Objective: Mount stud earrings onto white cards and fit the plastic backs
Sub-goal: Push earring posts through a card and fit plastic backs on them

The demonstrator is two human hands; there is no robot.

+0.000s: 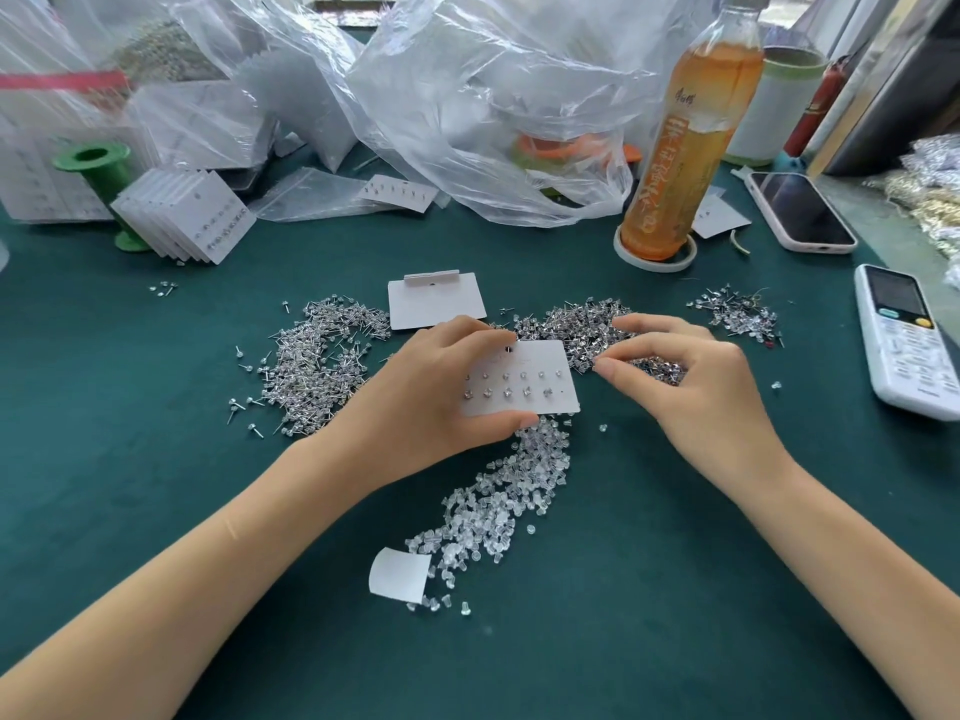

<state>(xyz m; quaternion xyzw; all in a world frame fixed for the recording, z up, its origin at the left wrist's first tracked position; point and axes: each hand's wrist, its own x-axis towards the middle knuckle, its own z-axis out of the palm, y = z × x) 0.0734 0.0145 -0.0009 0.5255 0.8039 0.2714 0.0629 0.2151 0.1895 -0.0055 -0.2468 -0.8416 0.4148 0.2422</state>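
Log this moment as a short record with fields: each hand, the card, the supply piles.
left hand: holds white card by its edges
right hand: thumb and forefinger pinched beside the card's right edge; held item too small to tell
card: two rows of studs, last hole of lower row empty
stud earrings: piles left and right
plastic backs: pile below card
blank card: behind

White card [524,381] with two stud rows, between silver earring heaps [317,356], above clear backs [498,501].

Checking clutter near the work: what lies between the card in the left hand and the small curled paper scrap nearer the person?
In the head view, a trail of clear plastic backs runs from the held card to the paper scrap.
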